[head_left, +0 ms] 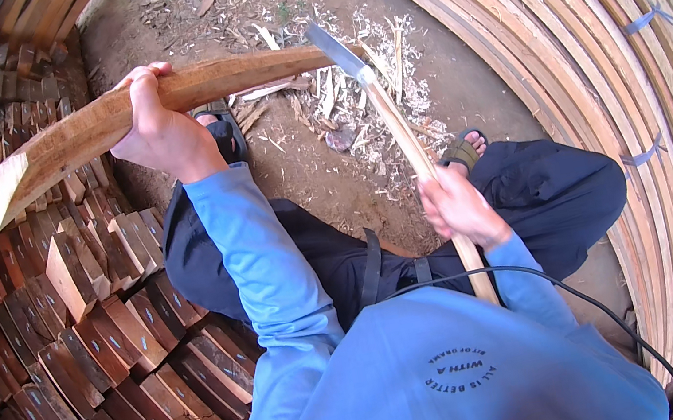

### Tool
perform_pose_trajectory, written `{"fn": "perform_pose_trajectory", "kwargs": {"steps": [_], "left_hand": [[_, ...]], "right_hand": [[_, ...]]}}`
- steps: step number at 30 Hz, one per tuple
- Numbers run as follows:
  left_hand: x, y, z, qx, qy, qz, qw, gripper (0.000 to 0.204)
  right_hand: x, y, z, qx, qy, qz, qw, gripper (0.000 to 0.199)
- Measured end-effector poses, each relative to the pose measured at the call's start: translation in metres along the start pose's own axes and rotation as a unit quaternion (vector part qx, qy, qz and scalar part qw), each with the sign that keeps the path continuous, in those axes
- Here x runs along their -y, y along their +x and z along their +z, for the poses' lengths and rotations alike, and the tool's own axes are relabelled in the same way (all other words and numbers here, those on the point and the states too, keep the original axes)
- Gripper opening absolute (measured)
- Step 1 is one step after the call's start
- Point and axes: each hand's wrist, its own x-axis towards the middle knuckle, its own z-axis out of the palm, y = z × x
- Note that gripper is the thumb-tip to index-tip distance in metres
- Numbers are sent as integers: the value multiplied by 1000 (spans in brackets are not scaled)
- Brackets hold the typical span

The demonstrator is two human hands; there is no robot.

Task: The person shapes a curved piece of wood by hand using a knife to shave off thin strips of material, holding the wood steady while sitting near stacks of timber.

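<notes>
My left hand (159,124) is wrapped round a thick length of sawn timber (87,150), which lies across the view from left to right. Its near left end is cut at a slant and looks pale. In my right hand (463,204), slightly blurred, is the wooden handle of a long-handled chopping tool (397,118). The tool's narrow steel blade (337,50) is at the timber's far right end and overlaps it in view; whether it touches the wood I cannot tell. The lower end of the handle reaches back towards my shirt.
Pale chips and shavings (383,143) litter the dirt floor (305,184) between my sandalled feet. Stacked short wooden blocks (103,368) rise close on my left. Long boards (601,73), some tied with blue strips, line the right. A black cable (585,292) crosses my right side.
</notes>
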Motion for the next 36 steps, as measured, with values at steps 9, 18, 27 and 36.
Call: {"fn": "perform_pose_trajectory", "kwargs": {"steps": [9, 18, 27, 36], "left_hand": [[5, 8, -1, 6, 12, 9, 1000, 6], [5, 2, -1, 30, -17, -15, 999, 4], [7, 1, -6, 49, -24, -5, 998, 3], [-3, -13, 2, 42, -21, 2, 999, 2]], "right_hand": [[-3, 18, -3, 22, 39, -8, 999, 21], [-2, 10, 10, -20, -29, -49, 998, 26], [-2, 21, 11, -16, -53, -53, 997, 22], [5, 4, 8, -34, -36, -31, 998, 26]]}}
